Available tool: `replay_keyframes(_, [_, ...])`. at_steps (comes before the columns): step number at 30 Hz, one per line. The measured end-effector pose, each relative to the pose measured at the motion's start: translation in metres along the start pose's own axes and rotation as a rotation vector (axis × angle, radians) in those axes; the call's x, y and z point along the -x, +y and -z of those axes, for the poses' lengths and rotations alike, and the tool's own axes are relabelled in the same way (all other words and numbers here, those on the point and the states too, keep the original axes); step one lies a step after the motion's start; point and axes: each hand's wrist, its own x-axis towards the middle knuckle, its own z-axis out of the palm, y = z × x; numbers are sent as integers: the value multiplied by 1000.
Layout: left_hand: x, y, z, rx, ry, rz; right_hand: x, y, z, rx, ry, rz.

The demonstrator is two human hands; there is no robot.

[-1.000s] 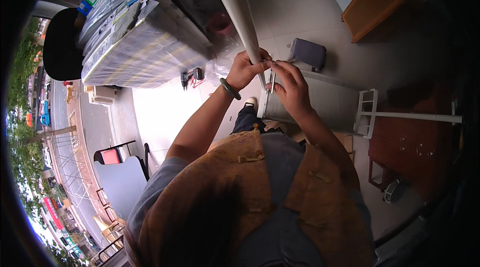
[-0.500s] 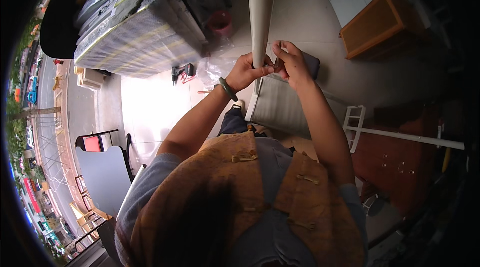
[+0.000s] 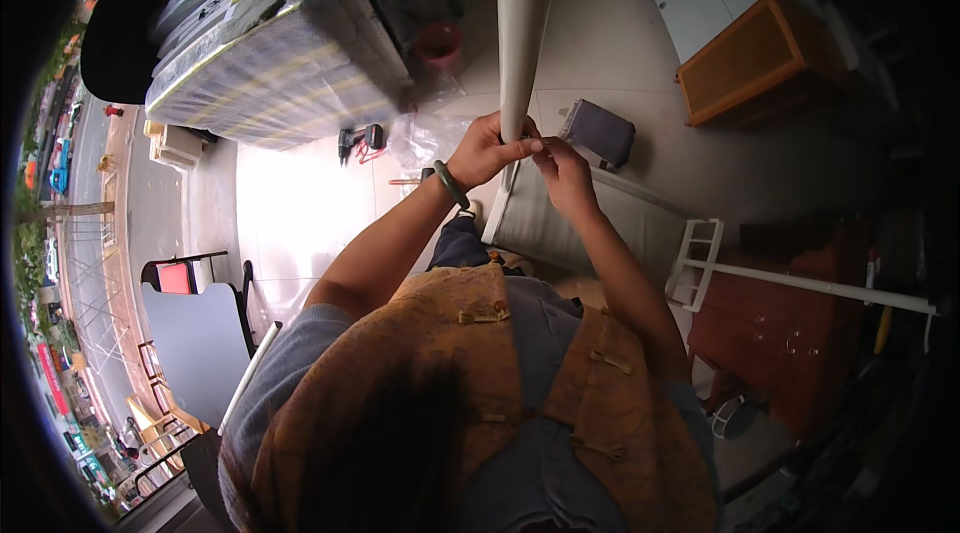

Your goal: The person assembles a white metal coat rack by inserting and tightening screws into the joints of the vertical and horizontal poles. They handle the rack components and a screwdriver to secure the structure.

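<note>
1x off-wht pole [image 3: 524, 33]: running from L hand to top edge of view, approx. ctr. L hand [image 3: 485, 155]: grasping pole's lower end; grn bangle [image 3: 450, 186] circling wrist. R hand [image 3: 567, 178]: fingertips sitting by L thumb, nr pole end; can't tell if gripping a sm. part. 1x blk pwr drill [image 3: 352, 140]: lying on flr [image 3: 300, 213], L of hands. 1x gry padded block [image 3: 602, 133]: resting beyond R hand.

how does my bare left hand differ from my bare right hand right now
Your bare left hand wears a dark green, ring-shaped bangle at the wrist; your bare right hand wears none.
The left hand wraps around a long white tubular pole; the right hand curls beside it, and what it may pinch is too small to tell.
Both hands are close together at the pole.
</note>
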Motion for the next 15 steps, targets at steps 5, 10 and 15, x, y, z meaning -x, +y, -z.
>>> replay_keyframes(5, [-4,2,1,-29,-34,-62,44,-34,5,-183,-150,-111])
replay_keyframes(10, [-6,1,5,44,-99,40,52,-51,8,47,-6,73])
replay_keyframes(15, [-8,-2,6,71,-107,23,35,-64,25,353,236,484])
